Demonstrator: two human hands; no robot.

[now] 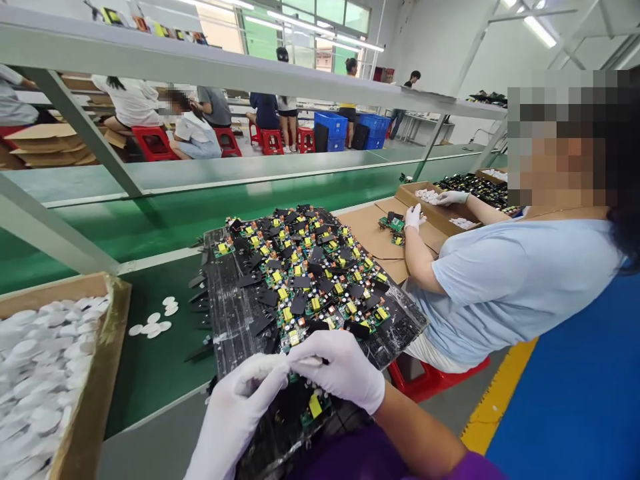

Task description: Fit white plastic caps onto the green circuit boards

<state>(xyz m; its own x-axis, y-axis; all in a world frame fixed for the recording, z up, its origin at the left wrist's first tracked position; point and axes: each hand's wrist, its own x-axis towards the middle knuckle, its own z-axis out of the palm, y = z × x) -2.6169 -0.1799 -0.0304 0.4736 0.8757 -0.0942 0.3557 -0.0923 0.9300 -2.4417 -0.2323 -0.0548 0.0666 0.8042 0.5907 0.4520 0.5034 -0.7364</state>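
Note:
Both my hands wear white gloves and meet low in the middle of the view. My left hand (240,407) and my right hand (340,370) pinch a small white piece (305,362) between their fingertips. Under them lies a green circuit board (313,405) with a yellow part and black flaps. Beyond the hands a black tray (230,320) carries a heap of several such circuit boards (310,267).
A cardboard box (87,413) of white discs stands at the left, with loose white discs (153,320) on the green belt (150,220). A co-worker in a light blue shirt (505,287) sits at the right, gloved hands at cardboard boxes (425,200). Grey frame struts (80,127) cross above.

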